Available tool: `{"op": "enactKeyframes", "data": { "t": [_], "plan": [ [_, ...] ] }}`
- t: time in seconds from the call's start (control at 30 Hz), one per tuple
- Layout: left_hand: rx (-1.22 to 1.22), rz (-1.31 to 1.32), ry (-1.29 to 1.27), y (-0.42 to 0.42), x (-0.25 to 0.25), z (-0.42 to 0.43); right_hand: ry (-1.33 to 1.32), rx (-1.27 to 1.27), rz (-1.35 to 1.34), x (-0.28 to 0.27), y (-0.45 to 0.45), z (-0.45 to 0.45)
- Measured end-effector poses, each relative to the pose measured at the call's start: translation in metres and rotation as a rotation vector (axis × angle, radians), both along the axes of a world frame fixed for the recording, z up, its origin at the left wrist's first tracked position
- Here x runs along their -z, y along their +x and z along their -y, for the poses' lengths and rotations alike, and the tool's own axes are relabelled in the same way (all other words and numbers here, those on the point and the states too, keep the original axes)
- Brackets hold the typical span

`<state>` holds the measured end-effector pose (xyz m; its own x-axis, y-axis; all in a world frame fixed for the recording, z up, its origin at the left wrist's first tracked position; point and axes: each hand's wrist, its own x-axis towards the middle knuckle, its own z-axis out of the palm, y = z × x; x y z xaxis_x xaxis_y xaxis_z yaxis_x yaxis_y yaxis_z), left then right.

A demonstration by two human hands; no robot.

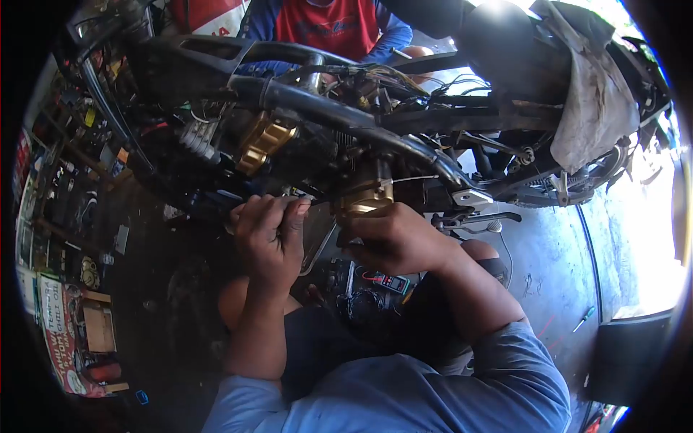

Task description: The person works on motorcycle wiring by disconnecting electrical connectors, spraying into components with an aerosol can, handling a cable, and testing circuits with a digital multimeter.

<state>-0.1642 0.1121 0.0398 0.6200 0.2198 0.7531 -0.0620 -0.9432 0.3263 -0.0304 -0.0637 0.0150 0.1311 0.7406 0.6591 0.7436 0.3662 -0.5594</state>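
Observation:
Both hands are raised in front of a stripped motorcycle frame [317, 107]. My left hand [268, 229] is closed, thumb against the curled fingers; what it grips is too small to make out. Just below a gold engine part [368, 198], my right hand [393, 238] has its fingers curled inward, and whatever is inside them is hidden. A thin cable [411, 178] stretches over the gold part to the right. Higher up and left sits another gold engine cover [263, 144]. Exposed wires [393, 76] run along the top of the frame.
Across the motorcycle is a person in a red and blue shirt [328, 29]. A multimeter [393, 283] lies on the floor between my legs, beside coiled black wires [359, 307]. A grey cloth [595, 101] hangs at right. A screwdriver [583, 319] lies on the floor; cluttered shelves stand left.

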Motion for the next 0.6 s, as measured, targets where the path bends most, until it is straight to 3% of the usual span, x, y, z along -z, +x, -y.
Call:
{"op": "enactKeyframes", "data": {
  "t": [0.13,0.2,0.27,0.33,0.43,0.6],
  "plan": [
    [-0.065,-0.114,0.061,0.004,0.003,0.001,-0.011,-0.007,0.048,-0.014,0.006,0.022],
    [-0.007,-0.237,0.051,0.006,0.016,0.001,0.107,0.082,0.046,-0.016,0.001,0.019],
    [-0.017,-0.299,0.053,0.007,0.015,0.01,0.159,0.344,0.273,-0.032,-0.002,0.013],
    [-0.015,-0.367,0.045,0.008,0.015,0.016,0.046,0.341,0.276,-0.027,-0.005,0.013],
    [0.069,-0.274,0.115,0.013,0.019,0.019,-0.536,0.356,0.108,-0.015,-0.006,0.015],
    [-0.011,-0.209,0.056,0.008,0.01,0.015,-0.165,0.486,0.062,-0.026,0.012,0.027]
  ]
}}
